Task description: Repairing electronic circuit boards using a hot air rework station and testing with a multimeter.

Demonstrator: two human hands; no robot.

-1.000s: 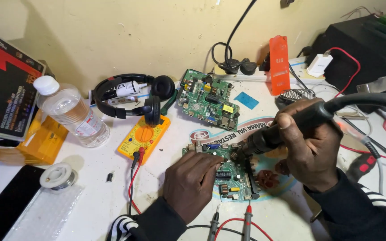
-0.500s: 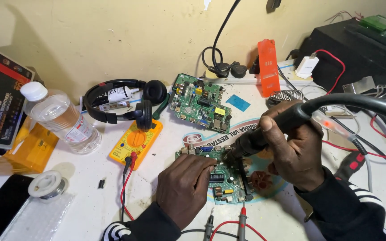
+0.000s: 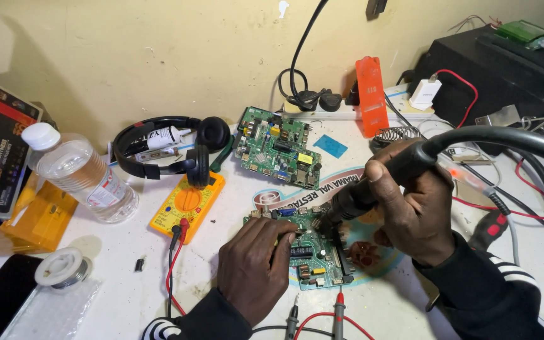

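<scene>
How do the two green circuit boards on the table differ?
The near circuit board lies under both hands: the left hand rests on it and the right hand points a black heat tool at it. The far circuit board lies untouched near the wall, fully in view. Both are green, lie flat and carry small parts.

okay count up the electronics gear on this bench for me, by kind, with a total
Circuit boards: 2, one under the left hand at, one farther back
Multimeters: 1, yellow
Headphones: 1, black
Solder spools: 1
Hot air tools: 1, in the right hand
Total: 6
</scene>
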